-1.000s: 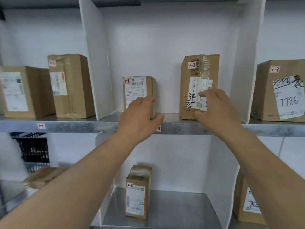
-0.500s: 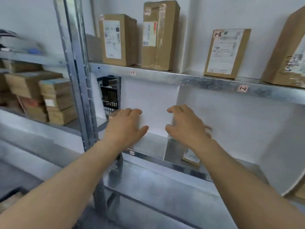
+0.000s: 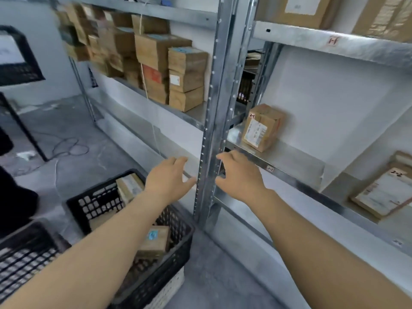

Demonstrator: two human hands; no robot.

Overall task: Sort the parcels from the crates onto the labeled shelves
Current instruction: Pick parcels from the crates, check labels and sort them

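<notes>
At 7 o'clock below the left hand (image 3: 166,179): crate (image 3: 100,201) holding a parcel (image 3: 153,240). Left hand nearer than right hand (image 3: 239,176); both empty, fingers loosely spread.

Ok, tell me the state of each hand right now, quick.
Left hand: open, holding nothing.
Right hand: open, fingers loosely bent, holding nothing.

A grey concrete floor (image 3: 107,139), scuffed with pale marks, carries a loose loop of cable (image 3: 69,148) near a plain white wall (image 3: 51,81). Galvanised steel racking (image 3: 301,39) stands along the right, its perforated upright (image 3: 214,103) in the middle and white panels (image 3: 323,103) backing the bays. The light is soft and even.
</notes>
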